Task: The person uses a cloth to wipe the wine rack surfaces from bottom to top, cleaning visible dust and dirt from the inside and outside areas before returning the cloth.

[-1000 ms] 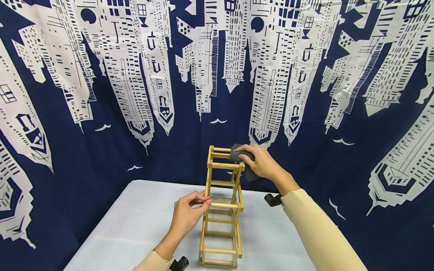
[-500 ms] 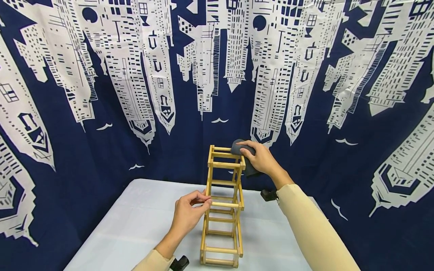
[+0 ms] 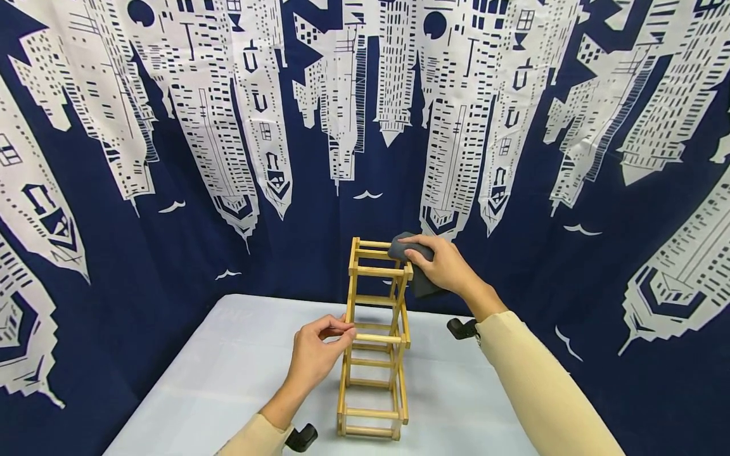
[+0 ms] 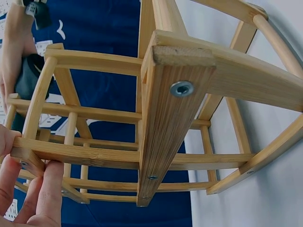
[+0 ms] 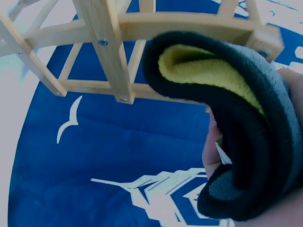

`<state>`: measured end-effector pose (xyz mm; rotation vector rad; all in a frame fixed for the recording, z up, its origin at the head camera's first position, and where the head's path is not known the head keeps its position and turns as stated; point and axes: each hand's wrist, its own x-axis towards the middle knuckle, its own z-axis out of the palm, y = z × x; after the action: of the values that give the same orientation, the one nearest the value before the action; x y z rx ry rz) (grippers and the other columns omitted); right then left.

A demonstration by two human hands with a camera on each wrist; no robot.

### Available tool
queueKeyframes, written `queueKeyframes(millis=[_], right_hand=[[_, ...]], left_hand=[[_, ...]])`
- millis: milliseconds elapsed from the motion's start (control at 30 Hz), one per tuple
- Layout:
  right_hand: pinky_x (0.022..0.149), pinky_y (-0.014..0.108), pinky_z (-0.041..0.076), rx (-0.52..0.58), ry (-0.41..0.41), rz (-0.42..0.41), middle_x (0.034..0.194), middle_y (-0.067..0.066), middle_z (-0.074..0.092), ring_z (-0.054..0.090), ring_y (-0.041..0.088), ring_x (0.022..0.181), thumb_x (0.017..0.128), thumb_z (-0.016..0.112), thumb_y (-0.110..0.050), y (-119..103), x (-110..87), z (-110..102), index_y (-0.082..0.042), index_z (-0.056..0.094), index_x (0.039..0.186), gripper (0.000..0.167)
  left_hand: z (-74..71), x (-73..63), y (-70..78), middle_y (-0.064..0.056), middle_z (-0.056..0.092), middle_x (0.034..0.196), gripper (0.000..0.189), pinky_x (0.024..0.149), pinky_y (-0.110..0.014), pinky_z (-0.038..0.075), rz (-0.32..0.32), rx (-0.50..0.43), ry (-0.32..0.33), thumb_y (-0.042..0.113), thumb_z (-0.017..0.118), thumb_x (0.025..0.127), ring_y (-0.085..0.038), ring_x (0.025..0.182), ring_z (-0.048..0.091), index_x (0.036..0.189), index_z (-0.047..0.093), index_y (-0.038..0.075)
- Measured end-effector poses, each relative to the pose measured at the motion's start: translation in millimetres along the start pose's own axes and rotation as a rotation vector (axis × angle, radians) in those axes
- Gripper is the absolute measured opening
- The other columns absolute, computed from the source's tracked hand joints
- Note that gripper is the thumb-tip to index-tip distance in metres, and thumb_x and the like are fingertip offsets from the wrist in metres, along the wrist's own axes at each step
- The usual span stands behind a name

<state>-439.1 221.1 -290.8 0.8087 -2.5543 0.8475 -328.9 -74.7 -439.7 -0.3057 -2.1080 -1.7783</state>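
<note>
A tall, light wooden slatted rack (image 3: 379, 271) stands upright on the table. My left hand (image 3: 319, 349) pinches its left side near the middle crossbar; in the left wrist view, fingers (image 4: 49, 194) lie around a corner of the wooden frame (image 4: 173, 123). At the top right corner, my right hand (image 3: 447, 263) grips a folded dark grey cloth (image 3: 402, 246) against the rail. The right wrist view shows the cloth's yellow inner side (image 5: 208, 75) in the fold, with the bundle bent over the rack's bar (image 5: 184, 24). The cloth hides part of that corner.
The rack's base is on a table with a white cover (image 3: 228, 380). Behind it hangs a navy curtain (image 3: 308, 253) printed with white upside-down buildings, close to the rack's top. Small black cameras (image 3: 301, 437) are strapped at both wrists.
My right hand and the cloth have shifted slightly upward at the rack's top right corner. The left hand keeps its place on the frame. The head view has tilted a little.
</note>
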Motion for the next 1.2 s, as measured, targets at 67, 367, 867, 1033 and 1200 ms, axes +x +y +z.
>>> queueKeyframes(millis=[67, 367, 867, 1033, 1200], right_hand=[[0.081, 0.036, 0.062, -0.013, -0.010, 0.004, 0.144, 0.025, 0.079, 0.080, 0.026, 0.097, 0.120, 0.070, -0.029, -4.3, -7.1, -4.4, -0.020, 0.077, 0.153, 0.035], [0.098, 0.053, 0.066, -0.090, -0.064, -0.068, 0.149, 0.021, 0.078, 0.078, 0.036, 0.117, 0.119, 0.071, -0.028, -20.8, -12.9, -18.4, -0.024, 0.077, 0.154, 0.036], [0.092, 0.057, 0.065, -0.255, 0.034, -0.129, 0.151, 0.018, 0.076, 0.078, 0.040, 0.117, 0.115, 0.077, -0.036, -56.8, -1.5, -26.4, -0.022, 0.065, 0.161, 0.050], [0.089, 0.055, 0.068, -0.317, -0.007, -0.182, 0.146, 0.011, 0.079, 0.081, 0.034, 0.109, 0.114, 0.079, -0.043, -81.9, 12.7, -13.4, -0.023, 0.058, 0.161, 0.055], [0.092, 0.052, 0.068, -0.342, -0.070, -0.266, 0.140, 0.007, 0.082, 0.081, 0.029, 0.107, 0.113, 0.079, -0.045, -94.1, 25.9, 8.7, -0.024, 0.066, 0.154, 0.048]], left_hand=[[-0.1, 0.5, 0.0, -0.007, 0.092, 0.117, 0.013, 0.095, -0.023, 0.071, 0.003, -0.005, -0.003, 0.008, 0.095, 0.097, -0.014, 0.111, 0.087, 0.097, 0.090, 0.019], [-4.5, 4.5, 3.0, -0.002, 0.092, 0.114, 0.011, 0.096, -0.030, 0.073, 0.009, 0.003, -0.001, 0.009, 0.096, 0.096, -0.014, 0.109, 0.087, 0.097, 0.090, 0.018], [-2.1, 2.5, 3.9, -0.004, 0.092, 0.115, 0.011, 0.102, -0.047, 0.073, 0.006, -0.011, -0.010, 0.011, 0.097, 0.096, -0.023, 0.123, 0.086, 0.095, 0.089, 0.018], [-2.8, 1.7, 3.9, -0.007, 0.092, 0.117, 0.010, 0.101, -0.043, 0.073, 0.001, -0.014, -0.015, 0.011, 0.097, 0.096, -0.024, 0.123, 0.086, 0.095, 0.089, 0.018], [-2.2, 1.6, 2.9, -0.008, 0.091, 0.120, 0.009, 0.100, -0.041, 0.074, -0.008, -0.020, -0.018, 0.013, 0.097, 0.096, -0.019, 0.116, 0.087, 0.096, 0.090, 0.018]])
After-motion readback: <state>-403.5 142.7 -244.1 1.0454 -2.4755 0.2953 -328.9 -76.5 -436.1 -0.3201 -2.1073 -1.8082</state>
